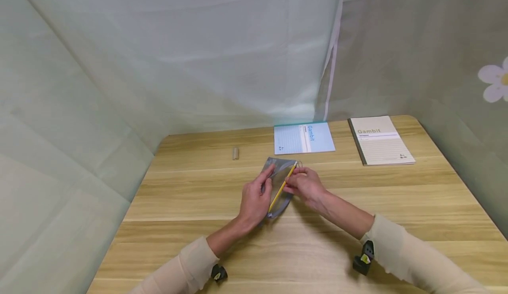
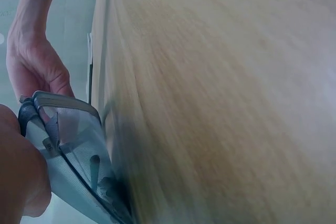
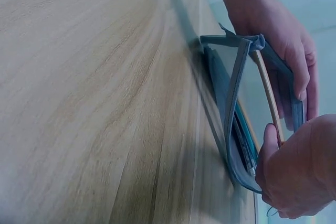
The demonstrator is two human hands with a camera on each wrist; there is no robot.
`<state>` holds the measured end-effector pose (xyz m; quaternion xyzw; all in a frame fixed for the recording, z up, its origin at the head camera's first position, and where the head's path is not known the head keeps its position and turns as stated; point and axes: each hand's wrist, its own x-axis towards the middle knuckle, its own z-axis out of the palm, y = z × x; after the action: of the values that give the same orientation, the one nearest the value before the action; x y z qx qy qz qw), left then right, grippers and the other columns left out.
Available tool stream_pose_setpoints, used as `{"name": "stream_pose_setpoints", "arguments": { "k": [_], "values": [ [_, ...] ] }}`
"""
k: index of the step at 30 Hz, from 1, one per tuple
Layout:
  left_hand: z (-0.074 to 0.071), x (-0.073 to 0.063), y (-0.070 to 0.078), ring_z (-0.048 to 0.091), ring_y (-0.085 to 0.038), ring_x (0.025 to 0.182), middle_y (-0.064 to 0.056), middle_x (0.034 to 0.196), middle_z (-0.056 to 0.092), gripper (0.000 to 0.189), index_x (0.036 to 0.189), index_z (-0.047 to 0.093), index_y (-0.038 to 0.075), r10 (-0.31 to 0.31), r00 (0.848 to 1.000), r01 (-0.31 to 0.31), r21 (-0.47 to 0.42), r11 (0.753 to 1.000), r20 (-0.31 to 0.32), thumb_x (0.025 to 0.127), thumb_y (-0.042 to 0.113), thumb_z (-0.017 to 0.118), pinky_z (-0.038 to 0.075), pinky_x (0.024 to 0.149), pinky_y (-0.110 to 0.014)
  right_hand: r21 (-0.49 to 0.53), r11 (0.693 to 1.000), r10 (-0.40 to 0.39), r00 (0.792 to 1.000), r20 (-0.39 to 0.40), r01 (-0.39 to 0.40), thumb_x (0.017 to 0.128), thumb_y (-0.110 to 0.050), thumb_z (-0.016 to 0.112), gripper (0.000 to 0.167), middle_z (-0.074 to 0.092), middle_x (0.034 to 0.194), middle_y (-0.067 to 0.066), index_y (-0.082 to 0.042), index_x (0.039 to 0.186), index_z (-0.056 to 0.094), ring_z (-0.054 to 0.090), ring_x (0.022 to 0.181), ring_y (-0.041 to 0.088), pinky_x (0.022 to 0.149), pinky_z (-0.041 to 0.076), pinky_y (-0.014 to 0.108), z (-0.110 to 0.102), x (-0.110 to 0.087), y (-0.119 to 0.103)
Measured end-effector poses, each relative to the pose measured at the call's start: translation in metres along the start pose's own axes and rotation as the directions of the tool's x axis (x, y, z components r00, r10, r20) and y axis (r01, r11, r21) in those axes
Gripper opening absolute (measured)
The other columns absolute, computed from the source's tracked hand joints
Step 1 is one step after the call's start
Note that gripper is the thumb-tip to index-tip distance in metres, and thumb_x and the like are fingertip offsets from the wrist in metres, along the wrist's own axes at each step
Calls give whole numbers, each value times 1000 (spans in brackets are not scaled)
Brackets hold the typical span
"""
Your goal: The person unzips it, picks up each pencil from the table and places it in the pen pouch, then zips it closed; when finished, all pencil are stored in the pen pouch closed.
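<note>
A grey mesh zip pencil case (image 1: 278,163) stands with its mouth spread wide in the middle of the table. My left hand (image 1: 255,202) holds one side of it, thumb and fingers at the rim. With my right hand (image 1: 308,187) I pinch a yellow pencil (image 1: 282,189), which lies slantwise across the mouth. In the right wrist view the pencil (image 3: 268,87) runs along the opening, and several slim things lie inside the case (image 3: 234,90). Dark shapes show through the mesh (image 2: 84,166) in the left wrist view.
Behind the case lies a blue notebook (image 1: 291,139), with a cream notebook (image 1: 381,146) farther right. A small grey-beige block (image 1: 236,153) sits at the back left. Pale cloth (image 1: 238,56) hangs behind the wooden table (image 1: 178,197). Black devices (image 1: 362,261) hang at both wrists.
</note>
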<state>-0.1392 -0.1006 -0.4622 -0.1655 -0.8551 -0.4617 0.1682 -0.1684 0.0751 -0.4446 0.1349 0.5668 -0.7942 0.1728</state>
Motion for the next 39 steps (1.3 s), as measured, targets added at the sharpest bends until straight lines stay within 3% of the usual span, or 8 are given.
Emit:
{"name": "stream_pose_setpoints", "arguments": {
  "k": [7, 11, 15, 21, 30, 33, 36, 39],
  "values": [
    [0, 0, 1, 65, -19, 123, -13, 136, 70, 40, 143, 65, 1, 20, 1000, -20, -2, 1000, -17, 105, -1, 57, 58, 91, -40, 7, 1000, -18, 1000, -19, 18, 99, 14, 59, 43, 67, 106, 19, 11, 137, 40, 69, 76, 15, 77, 62, 28, -4, 0, -1],
    [-1, 0, 1, 68, -11, 90, -12, 137, 69, 40, 144, 65, 2, 13, 1000, -13, 7, 1000, -7, 105, 0, 57, 56, 77, -31, 6, 1000, -8, 1000, -2, 8, 98, 15, 58, 44, 69, 103, 21, 12, 137, 39, 69, 76, 16, 77, 62, 29, -4, 0, 0],
    [-1, -1, 1, 47, -9, 65, -12, 137, 69, 40, 144, 65, 2, 16, 1000, -16, 23, 1000, 1, 105, 0, 57, 48, 65, -25, 2, 1000, 2, 1000, 8, -2, 98, 15, 58, 43, 64, 105, 21, 12, 137, 39, 71, 77, 17, 76, 62, 29, -3, 1, 2],
    [-1, -2, 1, 36, -4, 59, -11, 138, 69, 40, 144, 66, 3, 19, 1000, -19, 36, 999, 0, 104, 0, 58, 41, 56, -23, -8, 1000, 3, 1000, 28, -3, 97, 15, 59, 41, 62, 108, 24, 10, 133, 40, 72, 81, 19, 77, 63, 29, -2, 3, 3],
    [1, -3, 1, 31, 0, 55, -13, 137, 69, 41, 144, 66, 4, 30, 1000, -31, 34, 999, 7, 104, 0, 58, 36, 51, -22, -30, 1000, 2, 999, 53, -1, 97, 14, 58, 44, 61, 100, 17, 12, 138, 40, 70, 75, 17, 79, 63, 30, -1, 7, 5],
    [1, -3, 1, 30, 0, 55, -16, 129, 73, 41, 144, 66, 4, 28, 1000, -28, 36, 999, 5, 103, 0, 58, 36, 51, -23, -19, 1000, -8, 999, 47, 9, 98, 14, 58, 44, 61, 105, 19, 13, 138, 41, 70, 76, 17, 77, 62, 29, 0, 8, 5],
    [1, -3, 2, 30, 0, 54, -18, 105, 77, 41, 144, 66, 5, 18, 1000, -18, 39, 999, 9, 104, 0, 58, 35, 49, -22, -17, 1000, -23, 999, 46, 24, 98, 13, 59, 45, 63, 111, 24, 15, 140, 43, 71, 79, 19, 79, 63, 30, 0, 8, 5],
    [0, -3, 3, 31, 1, 52, -14, 84, 71, 41, 144, 66, 5, 10, 1000, -10, 40, 999, 12, 104, 1, 57, 35, 48, -22, -27, 999, -35, 999, 41, 36, 100, 12, 60, 46, 64, 118, 30, 18, 143, 45, 71, 82, 19, 82, 62, 31, 0, 7, 5]
  ]
}}
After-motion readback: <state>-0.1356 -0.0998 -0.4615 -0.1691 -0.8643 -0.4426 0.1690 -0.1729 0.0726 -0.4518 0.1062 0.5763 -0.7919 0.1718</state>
